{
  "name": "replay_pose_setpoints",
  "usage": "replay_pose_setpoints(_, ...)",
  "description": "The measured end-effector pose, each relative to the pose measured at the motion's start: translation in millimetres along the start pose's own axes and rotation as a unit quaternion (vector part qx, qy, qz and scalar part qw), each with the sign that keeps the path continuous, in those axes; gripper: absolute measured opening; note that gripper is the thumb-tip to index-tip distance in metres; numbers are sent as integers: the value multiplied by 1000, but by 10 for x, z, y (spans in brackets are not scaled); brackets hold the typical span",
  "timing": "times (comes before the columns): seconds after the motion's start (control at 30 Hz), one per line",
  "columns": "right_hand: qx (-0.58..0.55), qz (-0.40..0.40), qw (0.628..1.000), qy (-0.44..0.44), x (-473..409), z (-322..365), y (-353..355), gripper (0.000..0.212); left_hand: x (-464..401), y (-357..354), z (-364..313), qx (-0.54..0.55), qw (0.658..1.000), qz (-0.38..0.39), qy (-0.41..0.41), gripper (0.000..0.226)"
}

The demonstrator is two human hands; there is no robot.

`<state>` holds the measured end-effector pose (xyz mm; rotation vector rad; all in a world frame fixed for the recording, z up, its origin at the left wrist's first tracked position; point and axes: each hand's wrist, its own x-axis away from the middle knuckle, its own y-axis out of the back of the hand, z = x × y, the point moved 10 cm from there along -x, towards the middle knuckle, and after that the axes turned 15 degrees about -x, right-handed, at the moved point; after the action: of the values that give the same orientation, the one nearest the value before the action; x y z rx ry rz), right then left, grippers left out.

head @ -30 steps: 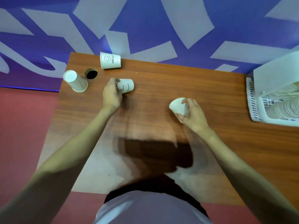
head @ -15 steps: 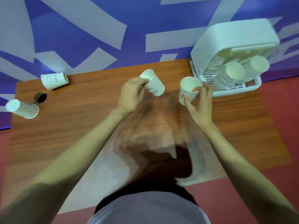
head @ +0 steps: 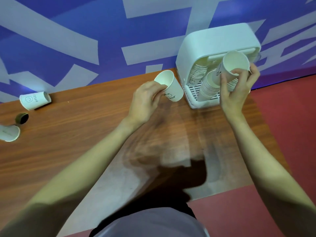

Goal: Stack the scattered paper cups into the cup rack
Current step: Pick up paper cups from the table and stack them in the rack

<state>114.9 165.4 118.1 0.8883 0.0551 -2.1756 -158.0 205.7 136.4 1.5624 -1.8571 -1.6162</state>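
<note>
Right-hand cup (head: 230, 69) now higher, at rack (head: 213, 41).

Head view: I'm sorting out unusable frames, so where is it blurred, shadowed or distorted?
Head view: motion smear ghosts the table between the forearms; a dark shadow lies at the near edge; the wide lens bends the wall stripes. The left hand, right hand, their cups and the cup rack stay readable.

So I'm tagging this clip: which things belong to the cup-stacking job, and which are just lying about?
Job: cup in left hand; cup in right hand; HELLO cup and another cup lying on the table; cup rack.

Lying about: small dark round object.
</note>
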Motion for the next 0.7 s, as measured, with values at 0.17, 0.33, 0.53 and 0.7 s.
replay_pose_setpoints(0.17,11,54,998,-34,92,-256,-145,29,-162,13,-109,-5,1000,-16,6,12)
replay_pose_setpoints(0.33,11,54,998,-37,74,-342,-210,30,-285,27,-237,-5,999,-44,5,11)
replay_pose_setpoints(0.53,11,70,997,-44,102,-445,-248,28,-353,-8,-399,-8,998,-63,-2,11)
replay_pose_setpoints(0.7,136,189,967,-103,306,-762,-422,42,-453,-80,-481,-12,998,-60,-4,11)
